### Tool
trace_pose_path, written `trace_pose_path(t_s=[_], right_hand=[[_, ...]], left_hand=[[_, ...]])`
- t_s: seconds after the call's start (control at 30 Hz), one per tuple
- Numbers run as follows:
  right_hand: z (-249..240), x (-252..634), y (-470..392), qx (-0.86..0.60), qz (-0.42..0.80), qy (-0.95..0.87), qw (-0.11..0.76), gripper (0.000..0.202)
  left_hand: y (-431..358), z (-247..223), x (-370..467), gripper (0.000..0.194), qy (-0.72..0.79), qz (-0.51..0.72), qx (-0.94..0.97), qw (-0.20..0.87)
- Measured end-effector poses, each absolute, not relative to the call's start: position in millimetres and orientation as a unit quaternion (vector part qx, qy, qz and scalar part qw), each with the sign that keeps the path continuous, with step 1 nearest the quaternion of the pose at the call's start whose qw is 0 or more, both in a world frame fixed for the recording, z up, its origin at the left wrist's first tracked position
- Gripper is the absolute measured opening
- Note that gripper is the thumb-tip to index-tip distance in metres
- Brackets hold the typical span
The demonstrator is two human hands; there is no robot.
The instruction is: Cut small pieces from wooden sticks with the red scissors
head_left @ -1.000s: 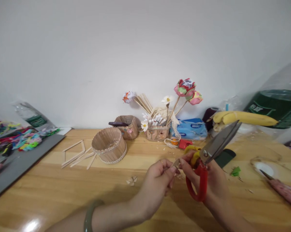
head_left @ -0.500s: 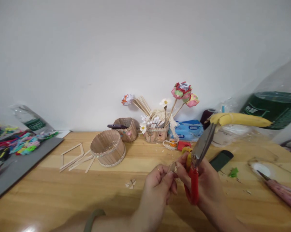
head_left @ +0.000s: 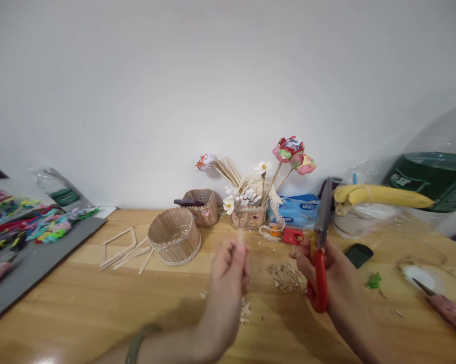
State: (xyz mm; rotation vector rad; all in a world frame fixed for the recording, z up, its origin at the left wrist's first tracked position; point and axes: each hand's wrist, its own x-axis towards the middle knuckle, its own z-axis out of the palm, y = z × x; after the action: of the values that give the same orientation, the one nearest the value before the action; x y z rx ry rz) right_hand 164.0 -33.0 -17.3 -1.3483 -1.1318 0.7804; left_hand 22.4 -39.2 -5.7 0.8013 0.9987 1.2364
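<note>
My left hand (head_left: 230, 270) is closed in a pinch over the middle of the table, and a pale, blurred wooden piece (head_left: 240, 236) sticks up from its fingertips. My right hand (head_left: 332, 273) holds red-handled scissors (head_left: 318, 278), their blades pointing up and looking closed. Between and below the hands lie a pile of small wood chips (head_left: 284, 276) and a smaller scatter of chips (head_left: 245, 312). Left of my left hand stands a round basket of wooden sticks (head_left: 174, 236).
Flat sticks (head_left: 118, 253) lie left of the basket. Behind are a smaller basket (head_left: 209, 208), a flower holder (head_left: 248, 216), a blue packet (head_left: 298, 211) and bananas (head_left: 387, 195). A knife (head_left: 448, 308) lies right; a grey board (head_left: 42, 258) left.
My hands have moved apart, the left one leftward with the small piece, the right one rightward with the scissors. The chip pile between them has come into view.
</note>
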Motion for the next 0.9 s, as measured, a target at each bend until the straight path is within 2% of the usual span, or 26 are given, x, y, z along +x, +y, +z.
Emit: trace_pose_path(t_s=[0.1,0.43,0.77,0.9], right_hand=[[-18,171,-27,-0.576,0.347,-0.487,0.557,0.022],[-14,185,-22,-0.57,0.314,-0.475,0.592,0.033],[-6,174,-37,-0.543,0.393,-0.542,0.506,0.031],[-10,175,-36,-0.538,0.394,-0.539,0.515,0.032]], left_hand=[[-38,-8,21,0.038,0.412,0.475,0.408,0.662],[-36,-10,18,0.026,0.413,0.44,0.524,0.601],[-33,-15,22,0.024,0.429,0.38,0.584,0.576],[-33,-15,22,0.024,0.433,0.369,0.587,0.576]])
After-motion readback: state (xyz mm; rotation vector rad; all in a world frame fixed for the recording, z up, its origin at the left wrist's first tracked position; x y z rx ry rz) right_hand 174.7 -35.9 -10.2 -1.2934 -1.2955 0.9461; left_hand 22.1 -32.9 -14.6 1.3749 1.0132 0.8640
